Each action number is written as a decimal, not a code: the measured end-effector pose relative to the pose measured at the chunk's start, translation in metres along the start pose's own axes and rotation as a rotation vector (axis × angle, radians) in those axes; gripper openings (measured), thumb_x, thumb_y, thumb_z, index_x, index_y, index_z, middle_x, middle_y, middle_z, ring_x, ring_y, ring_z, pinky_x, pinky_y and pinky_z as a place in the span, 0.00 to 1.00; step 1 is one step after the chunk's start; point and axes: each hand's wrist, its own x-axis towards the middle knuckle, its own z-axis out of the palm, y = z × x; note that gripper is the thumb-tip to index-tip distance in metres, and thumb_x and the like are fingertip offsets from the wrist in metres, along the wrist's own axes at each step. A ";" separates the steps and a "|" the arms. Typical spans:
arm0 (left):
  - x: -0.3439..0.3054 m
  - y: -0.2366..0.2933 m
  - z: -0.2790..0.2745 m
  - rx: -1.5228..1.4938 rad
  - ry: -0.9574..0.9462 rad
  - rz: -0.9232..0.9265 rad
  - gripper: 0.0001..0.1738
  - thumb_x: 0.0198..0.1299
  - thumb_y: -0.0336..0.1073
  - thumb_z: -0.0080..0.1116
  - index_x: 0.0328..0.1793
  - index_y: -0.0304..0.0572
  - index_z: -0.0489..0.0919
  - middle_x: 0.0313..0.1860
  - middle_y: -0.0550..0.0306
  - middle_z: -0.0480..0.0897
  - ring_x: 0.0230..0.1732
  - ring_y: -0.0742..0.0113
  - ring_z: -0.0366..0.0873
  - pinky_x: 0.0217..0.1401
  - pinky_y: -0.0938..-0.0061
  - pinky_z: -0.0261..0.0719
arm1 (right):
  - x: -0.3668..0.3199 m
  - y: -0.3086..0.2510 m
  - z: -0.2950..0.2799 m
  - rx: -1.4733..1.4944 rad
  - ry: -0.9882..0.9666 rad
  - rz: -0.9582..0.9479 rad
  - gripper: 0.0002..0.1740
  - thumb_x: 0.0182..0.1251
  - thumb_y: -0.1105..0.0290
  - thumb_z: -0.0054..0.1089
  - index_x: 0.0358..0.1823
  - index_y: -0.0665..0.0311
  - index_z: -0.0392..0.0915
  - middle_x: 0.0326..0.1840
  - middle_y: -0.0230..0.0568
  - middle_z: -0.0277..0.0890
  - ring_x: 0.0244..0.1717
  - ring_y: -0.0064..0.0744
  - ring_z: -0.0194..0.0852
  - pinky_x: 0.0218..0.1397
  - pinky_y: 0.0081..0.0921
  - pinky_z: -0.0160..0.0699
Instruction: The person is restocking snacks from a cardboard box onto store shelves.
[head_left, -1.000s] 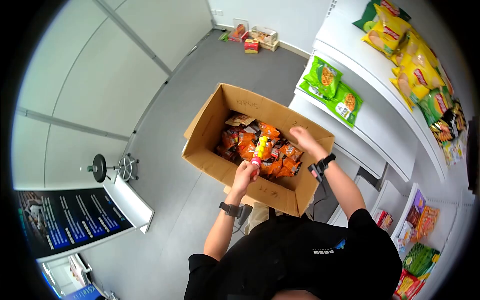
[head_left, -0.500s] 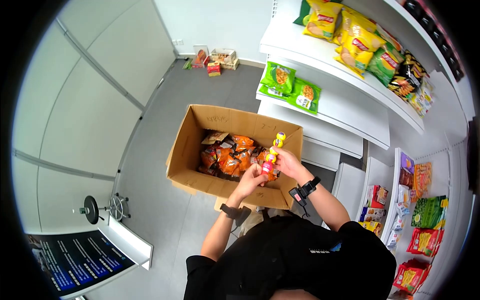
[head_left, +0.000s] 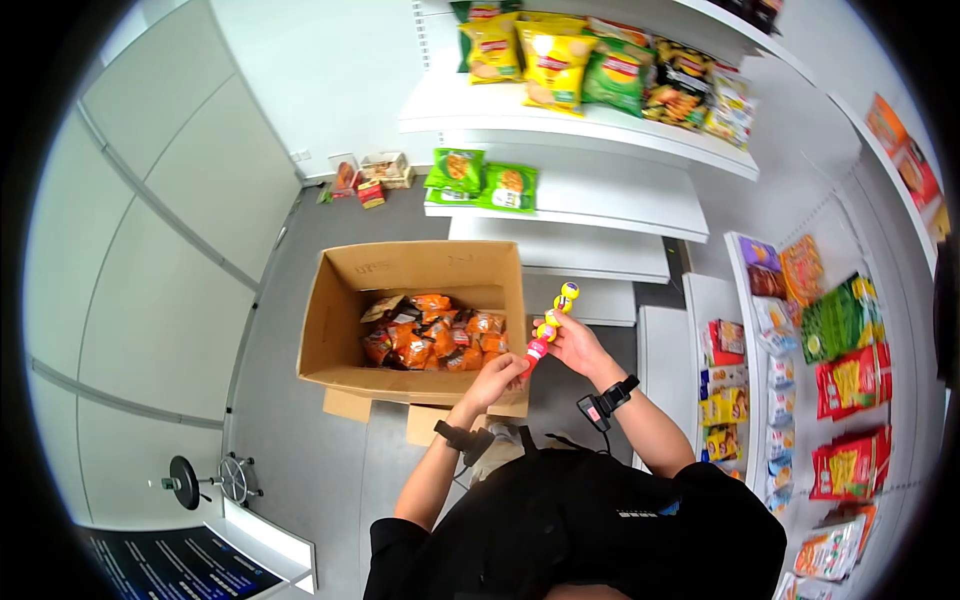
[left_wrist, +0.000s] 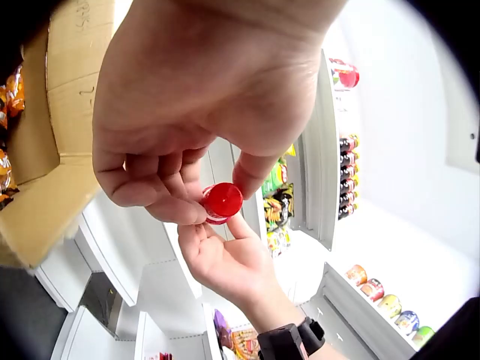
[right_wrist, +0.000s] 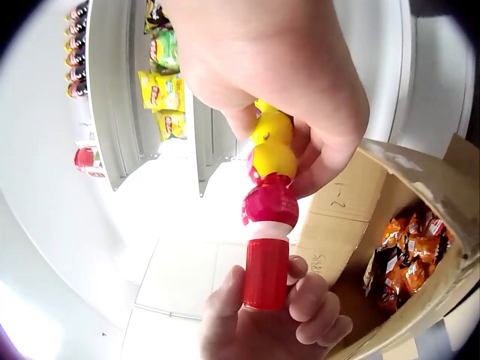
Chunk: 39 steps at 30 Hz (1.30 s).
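Both hands hold one slim item, a red capped end (right_wrist: pixel 265 274) topped by a row of round yellow balls (right_wrist: pixel 273 161); its exact kind I cannot tell. My left hand (head_left: pixel 495 382) pinches the red end between thumb and fingers. Around the yellow part are the fingers and thumb of my right hand (head_left: pixel 582 348). In the left wrist view the round red tip (left_wrist: pixel 223 199) faces the camera. The item is tilted, just beyond the right side of an open cardboard box (head_left: pixel 335 378), which holds several orange snack bags (head_left: pixel 412 345).
White shelves (head_left: pixel 620 205) stand ahead, carrying chip bags (head_left: pixel 553 65) and green snack bags (head_left: pixel 508 188). On the right, another shelf unit holds red bags (head_left: pixel 850 380) and small packets. A round stool (head_left: pixel 185 482) is at the left, and several small boxes (head_left: pixel 370 193) lie by the far wall.
The right hand came from over the box to take hold of the yellow part. Both hands and the item moved right, away from above the bags, while the view turned toward the shelves.
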 end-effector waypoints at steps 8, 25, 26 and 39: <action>-0.015 -0.022 0.114 0.056 -0.242 -0.051 0.15 0.64 0.47 0.50 0.37 0.42 0.76 0.24 0.70 0.71 0.26 0.83 0.64 0.29 0.85 0.60 | -0.128 0.000 -0.063 0.083 0.102 -0.137 0.17 0.67 0.58 0.50 0.50 0.59 0.65 0.55 0.45 0.70 0.51 0.40 0.72 0.56 0.38 0.71; -0.073 -0.034 0.155 0.087 -0.317 -0.011 0.14 0.65 0.45 0.49 0.31 0.45 0.72 0.24 0.70 0.69 0.25 0.82 0.61 0.27 0.84 0.59 | -0.220 0.070 -0.039 0.011 0.183 -0.229 0.17 0.66 0.58 0.52 0.51 0.59 0.70 0.47 0.37 0.74 0.47 0.29 0.73 0.50 0.31 0.74; -0.075 -0.047 0.146 0.078 -0.329 -0.008 0.14 0.65 0.45 0.50 0.32 0.45 0.72 0.24 0.70 0.70 0.25 0.83 0.62 0.28 0.85 0.59 | -0.222 0.082 -0.037 0.026 0.183 -0.213 0.17 0.66 0.57 0.52 0.50 0.59 0.70 0.45 0.37 0.74 0.47 0.28 0.74 0.49 0.30 0.74; -0.140 -0.121 0.193 0.232 -0.612 -0.258 0.15 0.64 0.48 0.51 0.32 0.46 0.74 0.24 0.69 0.73 0.25 0.82 0.66 0.29 0.86 0.63 | -0.333 0.200 -0.054 0.078 0.442 -0.277 0.14 0.64 0.60 0.55 0.46 0.59 0.71 0.41 0.31 0.73 0.42 0.24 0.72 0.50 0.28 0.69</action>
